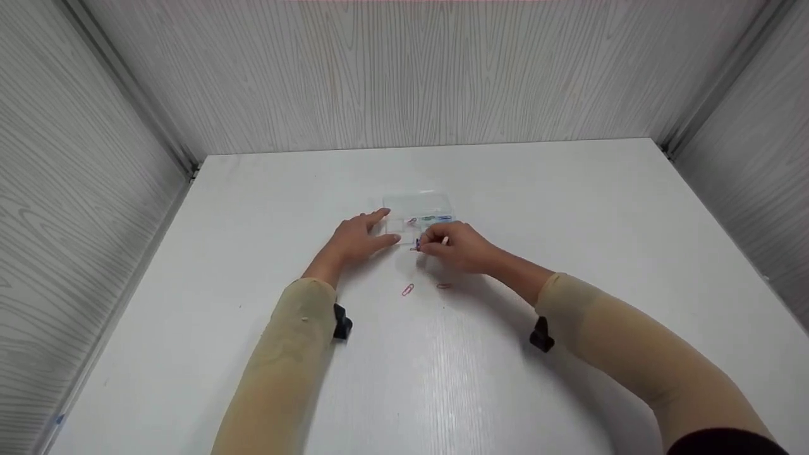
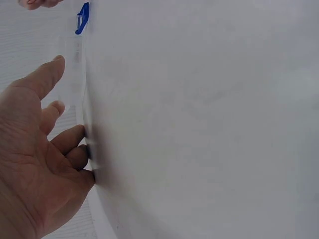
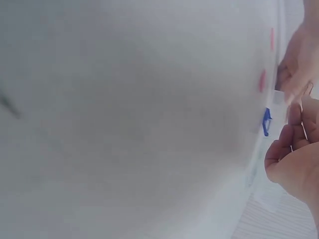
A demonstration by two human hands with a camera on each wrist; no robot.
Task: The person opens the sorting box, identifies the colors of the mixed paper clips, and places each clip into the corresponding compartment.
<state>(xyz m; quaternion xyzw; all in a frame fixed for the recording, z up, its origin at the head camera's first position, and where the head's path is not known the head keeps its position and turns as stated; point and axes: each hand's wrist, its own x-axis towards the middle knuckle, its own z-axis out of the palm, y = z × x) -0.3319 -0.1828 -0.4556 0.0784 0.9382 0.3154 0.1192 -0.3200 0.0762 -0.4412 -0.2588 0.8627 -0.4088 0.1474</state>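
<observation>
A clear plastic box [image 1: 404, 235] with small compartments stands mid-table, its transparent lid [image 1: 417, 203] folded back behind it. My left hand [image 1: 361, 239] lies at its left side, thumb and forefinger stretched apart with their tips at the box. In the left wrist view the other fingers bend loosely. My right hand [image 1: 461, 248] is over the box's front right corner and pinches a small paper clip [image 3: 310, 89] between thumb and fingertips. Beside those fingertips, a blue plastic piece [image 3: 266, 122] sits at the box's front edge.
Two paper clips lie on the white table in front of the box: a pink one [image 1: 408, 290] and a reddish one [image 1: 444, 286]. Inside the box are a reddish clip [image 1: 412, 220] and blue and green pieces [image 1: 437, 218]. A wood-grain panel [image 1: 404, 76] rises behind the table.
</observation>
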